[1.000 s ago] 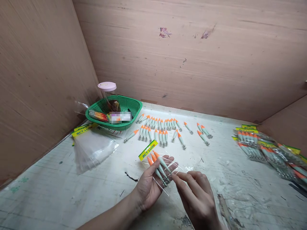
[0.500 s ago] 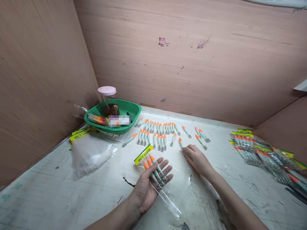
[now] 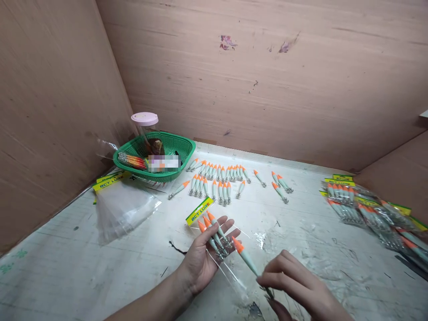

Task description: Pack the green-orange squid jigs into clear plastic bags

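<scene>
My left hand (image 3: 203, 256) is palm up, its thumb pressed over three squid jigs (image 3: 214, 232) with orange noses, pale green bodies and hook crowns. Under them in the same hand is a clear plastic bag (image 3: 234, 278) with a yellow and green BCT LURE header (image 3: 199, 211). My right hand (image 3: 294, 281) pinches another squid jig (image 3: 246, 257) near its hook end. That jig's orange nose points up and left, close to the fingers of my left hand. More squid jigs (image 3: 224, 173) lie in two loose rows on the table beyond my hands.
At the back left stands a green basket (image 3: 190, 154) with a pink-lidded jar (image 3: 145, 118) and some red-orange lures (image 3: 132, 161). Flat clear bags (image 3: 129, 209) with yellow headers lie before it. Packed lure bags (image 3: 364, 209) are piled at right. Wooden walls (image 3: 261, 80) enclose the table (image 3: 83, 267).
My right hand has lifted a squid jig from the front row and brought it nearer, toward my left hand. My left hand keeps its grip on the jigs and bag. The view has shifted slightly.
</scene>
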A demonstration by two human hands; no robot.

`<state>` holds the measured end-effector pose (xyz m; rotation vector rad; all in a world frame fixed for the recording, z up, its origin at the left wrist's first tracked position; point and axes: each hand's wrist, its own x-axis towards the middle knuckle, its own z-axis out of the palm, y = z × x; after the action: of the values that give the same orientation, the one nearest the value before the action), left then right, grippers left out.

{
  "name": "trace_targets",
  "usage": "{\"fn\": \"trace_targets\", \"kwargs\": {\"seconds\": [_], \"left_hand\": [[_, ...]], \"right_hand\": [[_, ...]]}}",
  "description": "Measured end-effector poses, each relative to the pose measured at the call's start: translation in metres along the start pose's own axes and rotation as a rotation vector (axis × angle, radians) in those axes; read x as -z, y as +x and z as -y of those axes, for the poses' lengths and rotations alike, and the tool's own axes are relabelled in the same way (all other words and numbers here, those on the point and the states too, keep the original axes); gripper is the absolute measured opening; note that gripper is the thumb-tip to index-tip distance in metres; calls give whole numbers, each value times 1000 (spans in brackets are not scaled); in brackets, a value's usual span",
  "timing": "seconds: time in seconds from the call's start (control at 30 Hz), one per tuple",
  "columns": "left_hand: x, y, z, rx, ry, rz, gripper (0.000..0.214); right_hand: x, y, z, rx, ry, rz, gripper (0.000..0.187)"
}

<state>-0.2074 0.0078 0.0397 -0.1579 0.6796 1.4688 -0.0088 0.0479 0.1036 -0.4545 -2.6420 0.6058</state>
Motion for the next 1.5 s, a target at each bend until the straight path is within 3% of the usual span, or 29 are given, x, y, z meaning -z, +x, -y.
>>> {"fn": "trace_targets", "kwargs": {"seconds": [0.13, 0.33, 0.6, 0.67, 0.77, 0.83, 0.9, 1.07, 1.17, 1.23, 1.3, 1.43, 1.5], "left_hand": [[-2, -1, 1, 7, 11, -18, 39], [-5, -4, 4, 14, -13, 27, 44], [-4, -6, 7, 23, -1, 82, 48], [-3, -6, 8, 21, -10, 82, 46], [-5, -7, 6, 20, -25, 50, 46], [-6, -8, 5, 20, -25, 39, 46], [-7, -10, 3, 22, -26, 42, 46], [-9, -10, 1, 49, -32, 55, 44], [-10, -9, 0, 55, -36, 57, 45], [-10, -9, 0, 60, -44, 55, 47], [-10, -8, 0, 59, -52, 49, 50], [-8, -8, -1, 45, -61, 37, 49], [-6, -6, -1, 27, -61, 29, 47]], "right_hand": [[-25, 9, -4, 43, -195, -216, 31], [-47, 12, -3, -6, -334, -448, 31], [-60, 14, -5, -36, -373, -567, 31], [-55, 16, -1, -17, -352, -534, 29], [-36, 17, -9, -46, -146, -494, 22], [-18, 15, -33, -171, -85, -540, 13], [1, 14, -74, -342, -226, -594, 14], [33, 17, -184, -499, -333, -401, 20], [34, 23, -212, -494, -308, -269, 21], [31, 26, -210, -470, -281, -222, 20], [28, 25, -192, -441, -250, -213, 22], [34, 3, -119, -381, -148, -218, 22], [42, -13, -76, -381, 36, -157, 22]]}}
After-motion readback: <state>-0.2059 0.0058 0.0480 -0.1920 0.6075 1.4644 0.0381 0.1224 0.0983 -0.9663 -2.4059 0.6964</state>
